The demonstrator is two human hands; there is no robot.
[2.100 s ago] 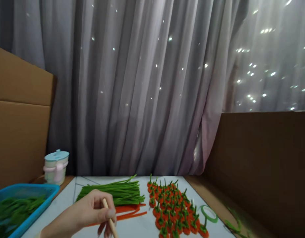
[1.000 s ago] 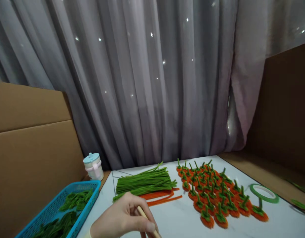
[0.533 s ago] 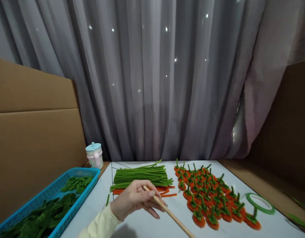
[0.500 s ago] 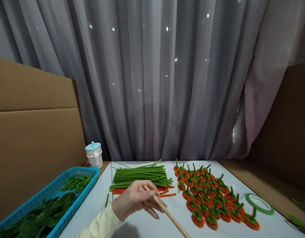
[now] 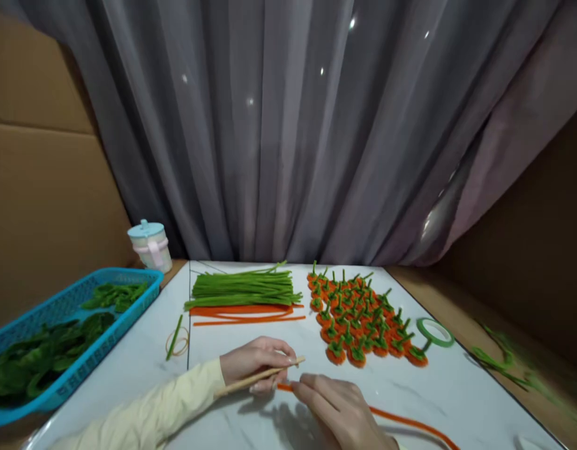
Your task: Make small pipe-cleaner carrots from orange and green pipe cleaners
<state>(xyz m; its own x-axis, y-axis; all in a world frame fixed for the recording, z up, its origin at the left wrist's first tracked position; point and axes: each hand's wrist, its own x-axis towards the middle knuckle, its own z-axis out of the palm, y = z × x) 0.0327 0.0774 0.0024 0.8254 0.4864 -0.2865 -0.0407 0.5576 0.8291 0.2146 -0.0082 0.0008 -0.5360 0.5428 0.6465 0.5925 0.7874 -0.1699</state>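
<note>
- The grey curtain (image 5: 269,156) hung at the far side, behind the marbled white table top (image 5: 129,369), whose near middle gave both hands a flat place to work over.
- The blue plastic basket (image 5: 133,309) of dark green fuzzy pieces stood at the left, well apart from the hands.
- Rows of orange tufts with green stalks (image 5: 356,319) stood at the right; the right wrist was best kept low and near so as not to brush the closest ones.
- The bundle of green chenille stems (image 5: 244,289) lay at the far left, loose orange stems (image 5: 250,310) along its near edge.
- The right hand (image 5: 337,406) pinched a single orange chenille stem (image 5: 410,422) close to its left end; its thumb was hidden. A hold so near the end seemed good for control.
- The left hand (image 5: 257,362) had thumb and fingers closed around a pale wooden stick (image 5: 250,379), the tip poking out to the right. A steady, light grip there seemed wise.
- The held stem's short end lay between the hands, its length trailing right; whether that end touched the left fingertips could not be told. The tail probably needed to run free, without kinks.
</note>
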